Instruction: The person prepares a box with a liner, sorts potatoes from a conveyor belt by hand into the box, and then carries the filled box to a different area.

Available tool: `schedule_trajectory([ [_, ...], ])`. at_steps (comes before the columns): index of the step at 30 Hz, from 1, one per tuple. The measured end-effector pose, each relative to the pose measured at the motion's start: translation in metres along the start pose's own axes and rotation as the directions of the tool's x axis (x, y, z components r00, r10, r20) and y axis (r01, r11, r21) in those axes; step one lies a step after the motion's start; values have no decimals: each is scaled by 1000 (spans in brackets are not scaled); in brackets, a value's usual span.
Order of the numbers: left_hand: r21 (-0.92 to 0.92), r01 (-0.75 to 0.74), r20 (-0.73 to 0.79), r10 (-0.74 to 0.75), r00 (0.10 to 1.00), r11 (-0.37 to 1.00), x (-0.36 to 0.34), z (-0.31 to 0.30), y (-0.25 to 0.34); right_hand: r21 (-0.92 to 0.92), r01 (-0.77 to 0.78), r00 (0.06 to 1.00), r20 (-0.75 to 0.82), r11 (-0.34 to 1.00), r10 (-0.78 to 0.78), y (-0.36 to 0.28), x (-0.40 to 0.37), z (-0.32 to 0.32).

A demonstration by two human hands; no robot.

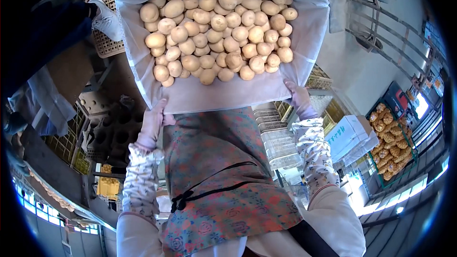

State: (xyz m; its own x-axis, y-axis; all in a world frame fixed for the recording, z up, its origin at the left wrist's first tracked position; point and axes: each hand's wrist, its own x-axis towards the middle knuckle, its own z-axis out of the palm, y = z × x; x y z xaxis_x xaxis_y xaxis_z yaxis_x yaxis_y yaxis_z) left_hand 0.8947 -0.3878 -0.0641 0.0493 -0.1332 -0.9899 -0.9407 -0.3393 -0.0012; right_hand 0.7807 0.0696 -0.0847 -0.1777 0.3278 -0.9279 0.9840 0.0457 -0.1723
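Note:
A white box (223,95) with a thin whitish liner holds many pale brown potatoes (219,31), heaped toward its far side. The strip of liner nearest me is bare. At the box's near left corner, my left hand (156,116) is closed round the edge, thumb at the rim. My right hand (297,96) grips the near right corner in the same way. Most of the fingers of both hands are hidden by the box wall. Below the box is my floral apron (214,162), and patterned sleeves cover both forearms.
At the upper left, another person's white shoe (107,21) is beside a tan plastic crate (102,45). A metal hand truck (390,43) lies to the right. Netted bags of potatoes (392,143) and a white carton (350,138) are at lower right, near stacked crates (278,138).

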Motion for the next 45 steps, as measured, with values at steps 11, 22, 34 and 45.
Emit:
schedule_trajectory([
  [11, -50, -192, -104, 186, 977, 980, 6, -40, 12, 5, 54, 991, 126, 999, -55, 43, -72, 32],
  [22, -241, -313, -202, 268, 942, 919, 1, -10, 12, -701, 571, 713, 167, 427, -681, -101, -30, -25],
  [34, 185, -394, -206, 427, 880, 900, 4, -37, 61, -781, 477, 773, 153, 404, -616, -154, -13, 10],
  [45, 469, -674, -236, 816, 527, 571, 9, -20, 162, -193, 142, 989, -8, 971, -146, 64, -54, 49],
])
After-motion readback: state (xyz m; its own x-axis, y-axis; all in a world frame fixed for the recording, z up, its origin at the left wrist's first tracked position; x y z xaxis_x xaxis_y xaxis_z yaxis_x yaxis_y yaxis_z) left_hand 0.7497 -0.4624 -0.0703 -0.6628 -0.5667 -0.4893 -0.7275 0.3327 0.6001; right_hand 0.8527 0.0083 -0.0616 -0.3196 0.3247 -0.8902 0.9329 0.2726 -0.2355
